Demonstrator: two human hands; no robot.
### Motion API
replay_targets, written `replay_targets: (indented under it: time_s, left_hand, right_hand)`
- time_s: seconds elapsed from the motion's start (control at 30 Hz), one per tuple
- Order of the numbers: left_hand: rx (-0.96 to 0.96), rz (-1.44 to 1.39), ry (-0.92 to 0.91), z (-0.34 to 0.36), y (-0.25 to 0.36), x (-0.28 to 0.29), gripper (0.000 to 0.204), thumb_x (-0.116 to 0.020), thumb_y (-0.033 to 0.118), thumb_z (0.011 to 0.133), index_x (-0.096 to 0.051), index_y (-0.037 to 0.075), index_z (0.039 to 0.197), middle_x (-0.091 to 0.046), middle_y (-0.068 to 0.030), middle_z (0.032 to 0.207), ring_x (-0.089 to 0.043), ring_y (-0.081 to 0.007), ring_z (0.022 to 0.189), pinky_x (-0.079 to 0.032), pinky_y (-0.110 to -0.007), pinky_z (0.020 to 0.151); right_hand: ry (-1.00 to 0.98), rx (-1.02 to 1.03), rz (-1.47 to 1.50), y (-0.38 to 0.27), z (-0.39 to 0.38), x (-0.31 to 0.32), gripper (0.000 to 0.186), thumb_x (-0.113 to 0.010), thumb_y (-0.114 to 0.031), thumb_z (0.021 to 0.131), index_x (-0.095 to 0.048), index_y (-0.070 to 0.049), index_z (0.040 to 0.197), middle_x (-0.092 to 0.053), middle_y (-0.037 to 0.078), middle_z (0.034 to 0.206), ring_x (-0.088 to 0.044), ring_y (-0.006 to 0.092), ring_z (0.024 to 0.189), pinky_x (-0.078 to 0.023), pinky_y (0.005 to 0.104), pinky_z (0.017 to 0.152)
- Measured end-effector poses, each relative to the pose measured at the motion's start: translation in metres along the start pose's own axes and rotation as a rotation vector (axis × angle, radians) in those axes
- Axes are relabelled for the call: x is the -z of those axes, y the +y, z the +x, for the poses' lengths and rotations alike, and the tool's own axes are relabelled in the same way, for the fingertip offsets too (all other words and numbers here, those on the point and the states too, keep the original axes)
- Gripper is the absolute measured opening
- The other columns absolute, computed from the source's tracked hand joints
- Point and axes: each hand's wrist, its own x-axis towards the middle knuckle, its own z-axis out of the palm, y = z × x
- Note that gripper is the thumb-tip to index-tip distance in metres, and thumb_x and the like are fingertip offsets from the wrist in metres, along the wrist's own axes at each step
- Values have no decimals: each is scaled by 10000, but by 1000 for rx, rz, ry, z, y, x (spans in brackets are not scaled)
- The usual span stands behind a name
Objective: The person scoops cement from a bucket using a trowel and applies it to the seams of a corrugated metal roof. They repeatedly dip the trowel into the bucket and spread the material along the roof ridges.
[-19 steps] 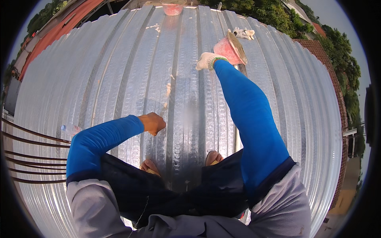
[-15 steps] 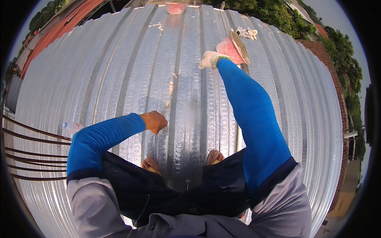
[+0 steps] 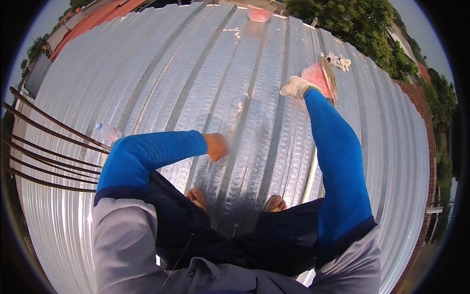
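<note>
Out on the ribbed metal roof (image 3: 191,73), your gloved right hand (image 3: 294,88) reaches forward beside a tilted pink bucket (image 3: 315,77), its mouth turned right; wrist and glove hide any contact, so grip can't be told. That lean perhaps comes from the ribbing or your wrist propping it. Your bare left hand (image 3: 217,146) sits ahead of your left foot (image 3: 197,196), fingers curled, too blurred to tell if anything's inside. White crumpled cloth (image 3: 339,61) lies just beyond the bucket; a second bucket (image 3: 259,13) stands upright farther off, likely for steadiness.
</note>
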Motion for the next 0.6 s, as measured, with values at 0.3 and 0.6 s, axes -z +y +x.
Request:
replay_targets:
  time_s: [0.3,0.6]
  left_hand:
    - [21,-33,50,10,-8,-21,292,-785,232,690,-777,86,942,-750,-146,909,-724,-368,870,-577,-482,750]
    - [46,-36,-35,4,-11,-35,301,-804,252,706,-790,96,964,-753,-151,902,-725,-357,874,-577,-468,765]
  right_hand:
    - [-33,38,19,-6,-7,1,607,-775,-370,813,-684,-19,1300,-738,182,1131,-716,329,986,-563,460,851]
    - [-54,7,12,-12,-9,0,556,-772,-345,816,-710,-26,1267,-737,178,1133,-711,322,969,-560,453,843]
